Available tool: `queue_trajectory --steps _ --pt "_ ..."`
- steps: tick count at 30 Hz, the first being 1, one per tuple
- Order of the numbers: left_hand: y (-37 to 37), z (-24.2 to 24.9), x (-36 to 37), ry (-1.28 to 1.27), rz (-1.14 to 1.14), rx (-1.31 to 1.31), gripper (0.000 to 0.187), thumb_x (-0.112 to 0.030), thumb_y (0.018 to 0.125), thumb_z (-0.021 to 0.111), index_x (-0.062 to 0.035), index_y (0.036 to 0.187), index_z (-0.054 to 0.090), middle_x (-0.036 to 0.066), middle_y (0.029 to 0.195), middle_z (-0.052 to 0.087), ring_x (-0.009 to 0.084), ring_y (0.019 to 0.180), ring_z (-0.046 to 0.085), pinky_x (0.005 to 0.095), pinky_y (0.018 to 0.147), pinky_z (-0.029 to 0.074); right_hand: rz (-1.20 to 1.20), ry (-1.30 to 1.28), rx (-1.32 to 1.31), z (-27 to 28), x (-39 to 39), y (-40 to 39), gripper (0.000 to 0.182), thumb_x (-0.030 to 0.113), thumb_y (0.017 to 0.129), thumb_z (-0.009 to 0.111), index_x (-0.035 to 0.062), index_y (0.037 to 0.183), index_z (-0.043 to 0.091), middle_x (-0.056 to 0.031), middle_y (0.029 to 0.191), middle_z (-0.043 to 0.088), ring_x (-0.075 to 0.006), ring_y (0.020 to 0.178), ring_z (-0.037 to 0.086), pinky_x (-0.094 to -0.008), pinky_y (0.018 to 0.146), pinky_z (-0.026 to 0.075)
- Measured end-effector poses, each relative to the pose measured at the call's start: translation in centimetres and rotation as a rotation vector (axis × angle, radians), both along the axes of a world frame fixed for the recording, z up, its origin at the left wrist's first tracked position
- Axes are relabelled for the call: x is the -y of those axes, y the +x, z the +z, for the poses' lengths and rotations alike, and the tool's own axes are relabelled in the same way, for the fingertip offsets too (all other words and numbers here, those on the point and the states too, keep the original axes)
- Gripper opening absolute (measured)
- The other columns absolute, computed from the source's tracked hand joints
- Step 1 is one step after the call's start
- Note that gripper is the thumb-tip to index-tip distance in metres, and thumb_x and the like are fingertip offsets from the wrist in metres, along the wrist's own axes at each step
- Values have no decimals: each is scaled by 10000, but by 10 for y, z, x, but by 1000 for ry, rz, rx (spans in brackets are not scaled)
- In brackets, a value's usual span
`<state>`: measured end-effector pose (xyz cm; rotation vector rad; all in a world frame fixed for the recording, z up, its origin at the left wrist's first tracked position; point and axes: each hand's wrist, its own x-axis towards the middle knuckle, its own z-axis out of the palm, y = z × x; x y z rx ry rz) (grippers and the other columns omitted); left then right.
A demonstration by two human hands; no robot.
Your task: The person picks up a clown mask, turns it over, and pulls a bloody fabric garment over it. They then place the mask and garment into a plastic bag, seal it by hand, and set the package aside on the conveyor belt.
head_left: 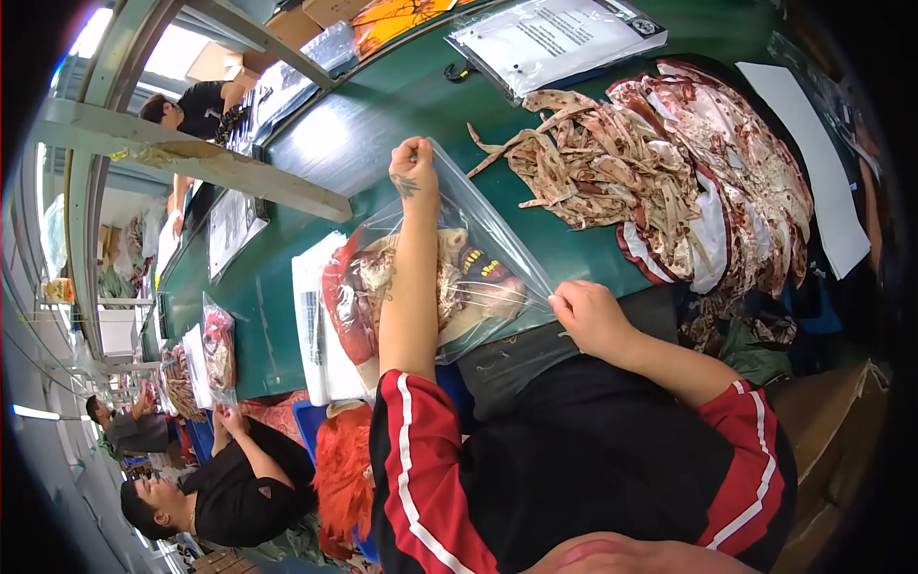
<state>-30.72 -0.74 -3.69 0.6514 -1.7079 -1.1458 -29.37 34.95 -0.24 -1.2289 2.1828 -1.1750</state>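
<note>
A clear plastic bag (490, 228) is stretched between my two hands over the table edge. My left hand (414, 168) is closed on its upper corner, arm reaching across the bag. At the bag's right corner, the fingers of my right hand (591, 318) pinch the film. Inside lies a folded costume (449, 287) in red, cream and brown, with a dark printed patch showing yellow teeth-like shapes. My left forearm hides part of it. White sheets or bags (320, 330) are stacked beneath the bag's left side.
Right of the bag lies a heap of blotched beige fabric strips (602, 158) beside red-stained garments (736, 182). Packaged printed sheets (555, 43) sit at the table's (258, 325) far side. A metal post (220, 163) crosses at left. A co-worker (220, 478) handles another bag.
</note>
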Motion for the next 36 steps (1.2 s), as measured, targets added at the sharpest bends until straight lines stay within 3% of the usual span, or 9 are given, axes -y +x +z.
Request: queue_trajectory --steps 6,13,15,18,20,23,25,30,36 --pt "1 -4 3 44 19 47 77 -112 899 685 -42 914 713 41 903 609 130 749 514 232 713 426 89 53 9 -6 -3 -4 188 75 924 551 -2 754 567 -99 715 625 -237 579 558 -366 567 441" --pt "42 75 1 339 -426 -84 381 -147 876 734 -53 1232 637 73 1082 666 145 866 601 199 792 453 114 131 624 -7 1 -40 84 49 945 546 0 892 588 -102 768 663 -183 602 612 -274 564 506" --pt "93 115 7 -58 -368 158 672 -287 820 810 -35 1376 526 131 1140 669 212 974 639 244 851 487 61 7 814 -18 3 -46 105 36 944 550 4 1023 611 -103 774 665 -172 597 619 -249 565 524" --pt "185 145 23 -301 102 933 917 -479 744 838 -17 1436 451 281 1318 585 375 1101 644 459 902 534 67 13 994 16 24 -42 278 20 933 552 23 1210 534 -113 790 667 -177 565 610 -245 545 523" --pt "233 139 8 -80 342 1435 905 -472 761 822 36 1409 445 304 1338 568 411 1106 645 456 938 530 39 3 1168 35 37 -44 487 5 921 555 42 1396 457 -123 806 670 -183 533 601 -240 524 522" --pt "282 93 -5 35 201 1447 796 -313 793 832 -18 1426 450 263 1127 667 347 1023 670 386 856 558 230 120 1228 28 59 -61 756 -26 901 547 97 1568 213 -127 924 670 -159 494 582 -227 480 495" --pt "288 74 -31 -139 69 874 753 -219 770 799 -26 1413 457 258 1120 678 374 969 676 391 818 546 351 262 1223 34 75 -59 744 -84 867 506 98 1558 297 -124 1037 651 -119 473 547 -218 432 457" --pt "218 141 -94 -175 156 858 654 -33 754 679 -86 1388 524 203 981 706 331 837 662 375 735 530 459 199 934 70 105 -63 731 -125 832 466 109 1522 402 -101 1010 651 -80 446 496 -201 394 406" --pt "125 161 -60 -739 174 486 548 15 761 627 -100 1296 635 148 974 734 297 766 666 357 706 517 223 16 726 131 146 -122 661 -130 836 452 121 1442 530 -105 902 669 -68 425 470 -175 371 391"
